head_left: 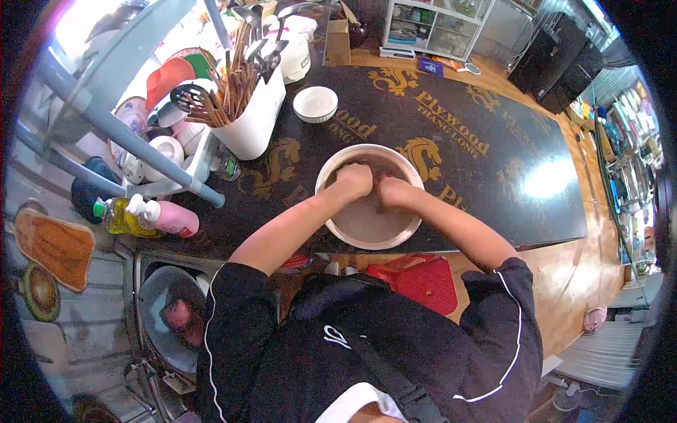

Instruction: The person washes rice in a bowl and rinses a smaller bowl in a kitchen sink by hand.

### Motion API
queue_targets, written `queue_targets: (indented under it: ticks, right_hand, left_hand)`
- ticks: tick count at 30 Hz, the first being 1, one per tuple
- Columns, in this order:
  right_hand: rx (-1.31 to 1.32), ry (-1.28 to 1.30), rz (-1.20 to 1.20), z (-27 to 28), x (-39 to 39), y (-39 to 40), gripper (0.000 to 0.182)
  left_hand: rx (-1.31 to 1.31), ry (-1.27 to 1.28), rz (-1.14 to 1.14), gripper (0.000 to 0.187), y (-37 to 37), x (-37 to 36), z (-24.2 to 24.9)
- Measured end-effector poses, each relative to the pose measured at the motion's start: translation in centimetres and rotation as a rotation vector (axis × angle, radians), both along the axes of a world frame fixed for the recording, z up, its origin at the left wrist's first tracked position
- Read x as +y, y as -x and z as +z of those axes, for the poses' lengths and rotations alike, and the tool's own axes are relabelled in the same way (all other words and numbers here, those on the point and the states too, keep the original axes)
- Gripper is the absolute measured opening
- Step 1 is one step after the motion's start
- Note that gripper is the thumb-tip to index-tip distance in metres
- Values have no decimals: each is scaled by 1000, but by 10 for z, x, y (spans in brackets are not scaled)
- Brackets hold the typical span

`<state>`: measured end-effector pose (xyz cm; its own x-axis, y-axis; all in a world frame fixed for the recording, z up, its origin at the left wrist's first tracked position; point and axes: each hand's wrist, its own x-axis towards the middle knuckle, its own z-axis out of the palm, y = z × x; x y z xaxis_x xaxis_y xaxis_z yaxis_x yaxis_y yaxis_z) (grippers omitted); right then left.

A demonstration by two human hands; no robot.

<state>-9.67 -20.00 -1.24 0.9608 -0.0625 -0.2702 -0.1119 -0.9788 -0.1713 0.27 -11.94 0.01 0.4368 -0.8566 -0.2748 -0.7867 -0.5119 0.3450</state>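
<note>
A round white basin (374, 242) stands near the front edge of the dark table, with cloudy brownish liquid in it. Both hands are inside the basin, close together over its upper half. My left hand (355, 180) has its fingers curled inward, knuckles up. Beside it, my right hand (395, 192) is also curled, its fingers partly hidden and slightly blurred. Something dark reddish-brown shows between the two hands; what it is I cannot make out. A small white bowl (315, 105) sits on the table beyond the basin.
A white holder (252, 130) full of chopsticks and utensils stands at the left, by a grey dish rack (120, 151). A pink bottle (173, 217) and a yellow bottle (124, 217) are at the table's left. A sink with a metal bowl (168, 317) lies lower left.
</note>
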Motion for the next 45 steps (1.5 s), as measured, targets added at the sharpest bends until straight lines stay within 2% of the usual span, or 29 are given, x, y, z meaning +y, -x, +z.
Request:
queue_targets:
  ticks: [1,2,3,5,8,12,14,15,16,17,18,20,21,23,24,26,29,33,35,36,38,39,40,42,44,45]
  right_hand:
    - [210,16,96,7,3,-3,36]
    - [210,16,94,11,7,-4,36]
    - [273,-31,22,15,11,-6,33]
    - [334,-82,-52,22,18,-7,31]
    - [413,-117,-41,31,24,3,27]
    - [325,-362,-296,23,26,2,33]
    - [305,-425,-355,21,25,0,35]
    - [346,-541,-435,22,21,-2,36]
    - [382,-658,-519,22,20,-2,37]
    - [256,-813,-676,-11,17,-4,34]
    - [194,-870,-737,-26,14,-5,32]
    - [54,-838,-745,-37,11,-9,28]
    - [-24,-787,-711,-37,9,-11,26]
    - [-201,-628,-566,-38,3,-16,24]
    - [-296,-543,-484,-38,1,-18,24]
    - [-419,-448,-428,-39,-1,-22,26]
    - [-390,-513,-587,-4,12,-15,28]
    - [-335,-500,-607,7,12,-13,28]
    - [-401,-134,-289,-6,3,-11,24]
    - [-407,-129,-297,-6,-2,-9,24]
    - [-104,-451,-406,0,-4,-5,19]
    - [90,-575,-508,9,-2,-5,17]
    - [89,-573,-507,0,-4,-8,17]
    - [-304,-311,-264,-16,-3,-11,22]
    - [-288,-329,-323,-10,-3,-9,29]
    - [-273,-349,-382,-3,0,-8,36]
  left_hand:
    - [-27,-107,-85,25,-1,3,2]
    - [-54,-214,-170,25,-1,4,4]
    - [-54,-214,-171,25,0,5,4]
    - [-86,-434,-270,26,1,6,3]
    - [-12,-482,-406,28,0,7,-20]
    - [120,-458,-442,28,3,9,-19]
    - [450,-193,-57,27,6,16,-11]
    - [452,-197,-55,27,10,21,-8]
    - [711,-6,115,27,13,25,-5]
    - [964,194,286,27,15,26,-4]
    - [967,191,285,27,15,19,-19]
    - [939,162,534,32,10,0,-61]
    - [938,166,539,32,8,-2,-58]
    - [589,201,371,33,6,-1,-54]
    - [586,203,374,33,5,-2,-56]
    - [625,416,515,33,-1,-4,-58]
    - [638,386,564,36,4,5,-25]
    - [704,533,617,37,6,7,-26]
    - [690,465,563,35,5,10,-17]
    - [689,466,553,35,-1,7,-23]
    - [808,205,524,30,-11,4,-49]
    - [807,205,525,30,-11,5,-47]
    - [694,227,468,29,-12,5,-44]
    - [468,267,352,28,-9,6,-37]
    - [242,305,235,27,-5,8,-26]
    - [242,308,234,27,-4,10,-17]
